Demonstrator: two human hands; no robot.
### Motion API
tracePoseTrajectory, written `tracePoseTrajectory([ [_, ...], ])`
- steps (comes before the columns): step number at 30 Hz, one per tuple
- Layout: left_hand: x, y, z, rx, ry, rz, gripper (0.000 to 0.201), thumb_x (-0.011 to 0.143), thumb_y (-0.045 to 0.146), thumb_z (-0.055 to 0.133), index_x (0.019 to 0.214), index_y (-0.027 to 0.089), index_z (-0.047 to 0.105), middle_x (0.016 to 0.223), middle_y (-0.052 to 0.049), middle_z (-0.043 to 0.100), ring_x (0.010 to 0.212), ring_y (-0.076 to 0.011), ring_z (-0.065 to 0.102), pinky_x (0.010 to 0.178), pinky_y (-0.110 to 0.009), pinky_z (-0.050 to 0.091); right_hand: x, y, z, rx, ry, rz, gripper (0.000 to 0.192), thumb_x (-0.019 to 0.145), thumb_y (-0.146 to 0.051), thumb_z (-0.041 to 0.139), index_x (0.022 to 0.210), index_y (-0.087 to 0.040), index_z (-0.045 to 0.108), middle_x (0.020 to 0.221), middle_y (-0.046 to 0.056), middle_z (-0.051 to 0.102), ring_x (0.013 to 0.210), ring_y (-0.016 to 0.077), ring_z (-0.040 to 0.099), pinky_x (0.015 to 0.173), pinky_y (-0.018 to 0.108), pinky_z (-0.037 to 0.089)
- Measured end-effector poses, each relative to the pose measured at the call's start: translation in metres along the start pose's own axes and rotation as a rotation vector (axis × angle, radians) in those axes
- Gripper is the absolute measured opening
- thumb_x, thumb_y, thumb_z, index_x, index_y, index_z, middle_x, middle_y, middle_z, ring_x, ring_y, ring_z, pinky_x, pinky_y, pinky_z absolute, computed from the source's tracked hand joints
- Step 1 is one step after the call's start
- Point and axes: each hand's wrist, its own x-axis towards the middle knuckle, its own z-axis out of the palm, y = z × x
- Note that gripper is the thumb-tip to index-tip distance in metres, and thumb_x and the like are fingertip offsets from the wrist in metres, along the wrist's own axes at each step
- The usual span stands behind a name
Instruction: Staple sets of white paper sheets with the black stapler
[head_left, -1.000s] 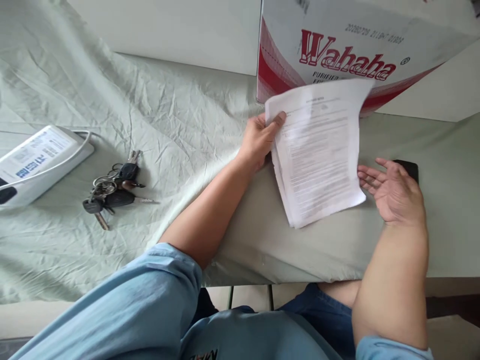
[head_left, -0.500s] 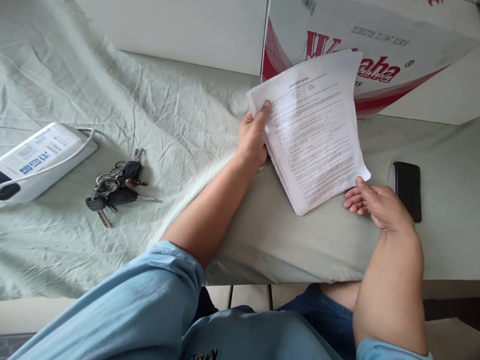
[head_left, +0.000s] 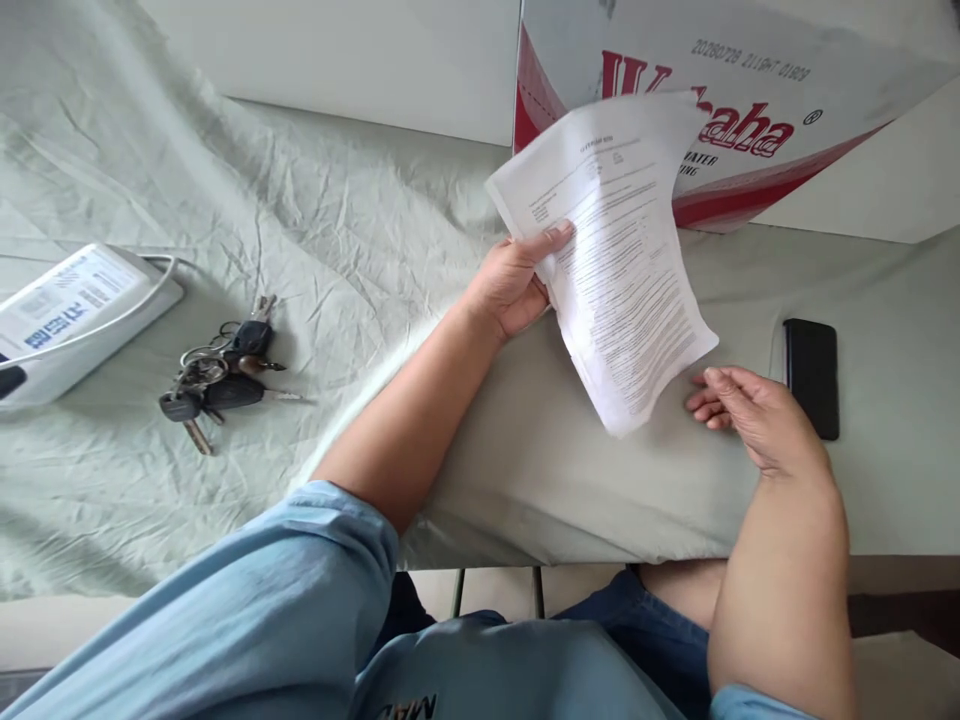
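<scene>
Holding the papers (head_left: 615, 250) up off the table (head_left: 525, 470), your left hand (head_left: 514, 285) pinches their left edge tight, right in front of the box (head_left: 750, 110). Your right hand (head_left: 742, 415) rests open just beside their low corner, holding nothing. The papers are not laid down yet.
</scene>
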Motion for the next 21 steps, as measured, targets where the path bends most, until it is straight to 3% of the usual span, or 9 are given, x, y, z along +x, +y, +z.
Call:
tracePoseTrajectory([
  [4, -0.010, 0.010, 0.012, -0.095, -0.055, -0.006, 0.044, 0.114, 0.030, 0.079, 0.157, 0.021, 0.075, 0.165, -0.008, 0.083, 0.179, -0.0363, 0.058, 0.149, -0.051, 0.053, 0.004, 0.005, 0.005, 0.282, 0.180, -0.134, 0.079, 0.067, -0.082, 0.112, 0.114, -0.025, 0.084, 0.101, 0.007, 0.092, 0.092, 0.0217, 0.087, 0.077, 0.029, 0.071],
  [9, -0.013, 0.010, 0.014, -0.091, -0.097, 0.026, 0.043, 0.122, 0.030, 0.064, 0.164, 0.023, 0.070, 0.170, -0.007, 0.080, 0.185, -0.0329, 0.050, 0.152, -0.050, 0.048, -0.002, -0.002, 0.026, 0.461, -0.100, -0.052, 0.079, 0.069, -0.093, 0.103, 0.113, -0.029, 0.088, 0.116, 0.011, 0.095, 0.125, 0.0398, 0.090, 0.099, 0.053, 0.079],
  [12, -0.010, 0.003, 0.007, 0.015, -0.159, 0.044, 0.040, 0.120, 0.037, 0.069, 0.158, 0.024, 0.072, 0.164, -0.007, 0.082, 0.183, -0.0365, 0.052, 0.149, -0.055, 0.052, -0.006, -0.008, 0.040, 0.544, -0.162, -0.031, 0.072, 0.071, -0.084, 0.107, 0.118, -0.035, 0.087, 0.130, 0.007, 0.095, 0.149, 0.0410, 0.082, 0.117, 0.058, 0.075],
  [15, -0.008, -0.003, -0.001, 0.182, -0.252, 0.082, 0.053, 0.107, 0.049, 0.088, 0.152, 0.025, 0.074, 0.154, -0.008, 0.086, 0.177, -0.0440, 0.059, 0.142, -0.063, 0.060, -0.004, -0.018, 0.046, 0.645, -0.036, -0.110, 0.068, 0.067, -0.061, 0.116, 0.122, -0.033, 0.086, 0.148, 0.006, 0.090, 0.164, 0.0391, 0.071, 0.134, 0.063, 0.065],
  [18, -0.004, -0.001, -0.010, 0.345, -0.308, 0.176, 0.071, 0.091, 0.062, 0.101, 0.148, 0.027, 0.075, 0.142, -0.009, 0.088, 0.170, -0.0491, 0.066, 0.133, -0.067, 0.066, 0.002, -0.029, 0.037, 0.660, 0.177, -0.335, 0.072, 0.058, -0.037, 0.117, 0.124, -0.030, 0.087, 0.156, 0.006, 0.086, 0.170, 0.0386, 0.064, 0.146, 0.069, 0.050],
  [21, 0.003, 0.005, -0.020, 0.484, -0.299, 0.298, 0.071, 0.087, 0.074, 0.099, 0.137, 0.029, 0.077, 0.131, -0.008, 0.087, 0.161, -0.0484, 0.073, 0.124, -0.068, 0.070, 0.007, -0.034, 0.014, 0.586, 0.321, -0.609, 0.074, 0.050, -0.041, 0.118, 0.118, -0.030, 0.090, 0.159, 0.007, 0.083, 0.175, 0.0431, 0.057, 0.151, 0.072, 0.040],
])
